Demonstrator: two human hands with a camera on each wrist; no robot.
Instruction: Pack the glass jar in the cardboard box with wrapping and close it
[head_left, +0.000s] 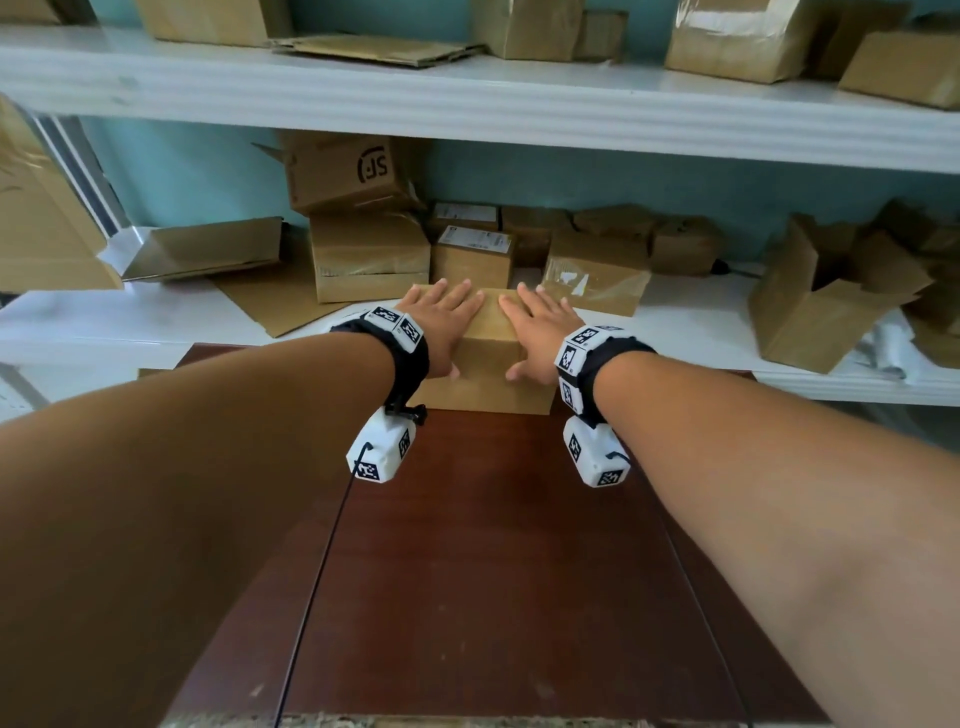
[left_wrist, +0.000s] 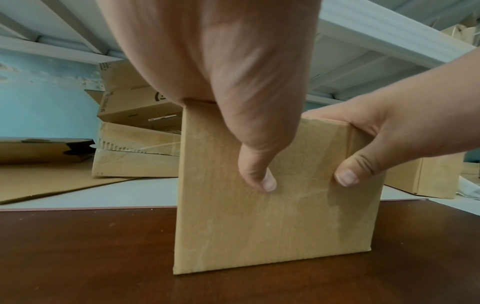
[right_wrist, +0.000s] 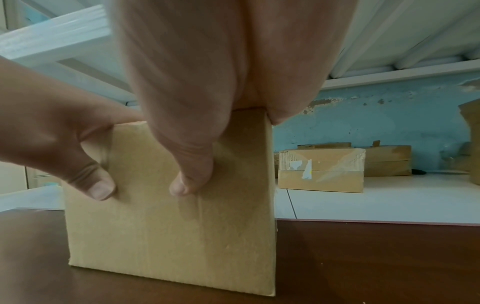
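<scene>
Dark wooden table (head_left: 493, 571) fronts white shelves (head_left: 467, 98) stacked with cardboard boxes (head_left: 369, 254).

Pale blue wall (head_left: 197, 171) (paint flaking), white shelving (head_left: 467, 98) stacked with cardboard boxes (head_left: 369, 257), dark wooden tabletop (head_left: 493, 561)

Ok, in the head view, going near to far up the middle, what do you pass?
Brown table → closed box with the left hand and right hand flat on its top → labelled box on the lower shelf → blue wall → upper shelf.
</scene>
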